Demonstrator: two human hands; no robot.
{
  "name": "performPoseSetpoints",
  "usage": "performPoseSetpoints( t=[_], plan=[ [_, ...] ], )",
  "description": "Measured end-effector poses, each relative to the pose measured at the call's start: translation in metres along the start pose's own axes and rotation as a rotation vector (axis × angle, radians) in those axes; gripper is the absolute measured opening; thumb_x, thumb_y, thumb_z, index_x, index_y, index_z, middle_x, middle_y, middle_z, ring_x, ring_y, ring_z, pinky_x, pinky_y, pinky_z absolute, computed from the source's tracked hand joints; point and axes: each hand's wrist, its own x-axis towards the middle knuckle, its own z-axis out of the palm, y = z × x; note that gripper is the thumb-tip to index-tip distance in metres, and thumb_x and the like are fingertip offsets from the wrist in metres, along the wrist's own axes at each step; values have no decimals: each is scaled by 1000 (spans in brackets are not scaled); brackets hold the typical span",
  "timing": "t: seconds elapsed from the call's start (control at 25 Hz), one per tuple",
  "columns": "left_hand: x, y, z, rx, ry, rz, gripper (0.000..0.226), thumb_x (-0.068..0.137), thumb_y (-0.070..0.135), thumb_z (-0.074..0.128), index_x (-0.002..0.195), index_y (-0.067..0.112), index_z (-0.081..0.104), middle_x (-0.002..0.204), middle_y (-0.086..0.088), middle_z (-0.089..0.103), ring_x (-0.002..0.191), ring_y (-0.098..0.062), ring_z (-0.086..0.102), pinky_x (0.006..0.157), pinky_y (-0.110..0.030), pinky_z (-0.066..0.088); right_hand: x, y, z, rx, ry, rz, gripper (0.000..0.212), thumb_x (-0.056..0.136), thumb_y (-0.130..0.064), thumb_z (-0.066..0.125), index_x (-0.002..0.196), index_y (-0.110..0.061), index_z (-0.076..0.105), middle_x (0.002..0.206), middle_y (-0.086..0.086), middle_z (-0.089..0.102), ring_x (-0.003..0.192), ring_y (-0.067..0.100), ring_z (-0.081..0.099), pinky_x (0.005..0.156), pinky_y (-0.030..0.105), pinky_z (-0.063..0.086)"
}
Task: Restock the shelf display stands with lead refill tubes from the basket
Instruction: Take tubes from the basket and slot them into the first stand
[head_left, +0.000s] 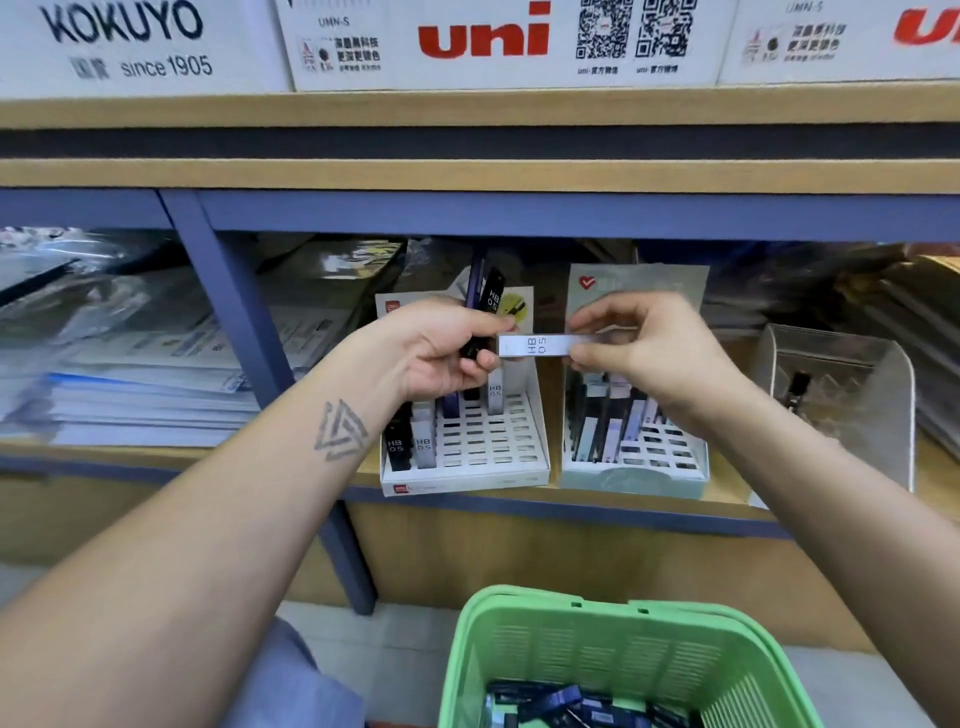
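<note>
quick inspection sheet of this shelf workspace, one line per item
surface: wooden shelf with blue frame, carrying both stands
job's things: white display stand partly filled, many slots bare; pale green display stand partly filled; white HB 0.5 tube held level between both hands; green basket below, dark tubes inside
clutter: stacked plastic-wrapped paper on the left; clear acrylic holder on the right
grippers: left hand grips several dark tubes and pinches the white tube's end; right hand pinches its other end
cables: nothing seen
surroundings: KOKUYO and uni boxes on the upper shelf
</note>
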Motion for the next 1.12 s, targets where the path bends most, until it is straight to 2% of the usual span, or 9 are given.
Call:
performPoseSetpoints(
  t=[0.16, 0.28, 0.4, 0.48, 0.56, 0.64, 0.8, 0.96, 1.12],
  plan=[
    [-12, -4, -29, 42, 120, 37, 18, 103, 15, 51, 87, 8, 57, 75, -4, 55, 41, -4, 38, 35, -10, 23, 7, -19, 44, -317, -148, -103, 17, 84, -12, 80, 98, -20, 78, 86, 0, 75, 81, 19, 71, 80, 37, 59],
    [-18, -3, -44, 49, 150, 63, 23, 105, 16, 47, 86, 7, 57, 71, -4, 52, 41, -4, 36, 35, -11, 21, 16, -28, 72, -383, -264, -150, 8, 83, -17, 79, 89, -23, 76, 77, -2, 73, 71, 15, 68, 74, 40, 59],
    [-21, -2, -58, 53, 178, 46, 28, 106, 21, 45, 83, 9, 55, 69, -1, 45, 35, -2, 32, 32, -11, 17, 29, -24, 92, -452, -195, -135, 5, 84, -20, 77, 81, -22, 73, 74, -5, 70, 71, 13, 66, 68, 31, 55],
    [-22, 0, -66, 66, 212, 25, 30, 105, 27, 46, 83, 10, 57, 66, 1, 40, 36, -3, 30, 32, -13, 16, 35, -13, 101, -503, -88, -117, 10, 86, -16, 73, 93, -19, 67, 78, -6, 67, 73, 14, 62, 63, 25, 48],
    [-24, 1, -69, 39, 183, 7, 29, 104, 29, 45, 89, 8, 59, 65, 2, 40, 41, -5, 31, 33, -15, 19, 36, 2, 105, -533, -6, -110, 28, 87, -10, 68, 109, -22, 54, 83, -2, 63, 77, 18, 62, 63, 29, 47],
    [-26, 1, -70, 13, 146, 9, 28, 104, 28, 44, 97, 5, 59, 66, 1, 42, 44, -6, 32, 35, -16, 20, 34, 16, 109, -563, 13, -123, 34, 90, -11, 63, 116, -26, 49, 83, 0, 64, 77, 22, 63, 69, 36, 53],
    [-24, -1, -68, 26, 154, 22, 29, 105, 26, 43, 94, 4, 59, 65, 0, 43, 43, -6, 33, 37, -15, 20, 31, 33, 112, -534, 88, -155, 16, 100, -24, 57, 115, -24, 59, 90, 4, 72, 81, 26, 67, 76, 43, 56],
    [-23, -3, -68, -1, 158, 17, 29, 105, 27, 43, 95, 5, 60, 66, -1, 46, 46, -7, 37, 38, -15, 24, 32, 34, 116, -554, 106, -201, 17, 99, -20, 62, 110, -13, 73, 101, 9, 74, 92, 27, 67, 82, 40, 55],
    [-24, -4, -66, 8, 161, 16, 28, 106, 27, 43, 100, 4, 59, 68, -1, 47, 50, -7, 39, 39, -14, 27, 29, 38, 112, -619, 126, -243, 18, 98, -19, 63, 112, -16, 74, 107, 6, 75, 100, 29, 68, 85, 39, 54]
  ],
)
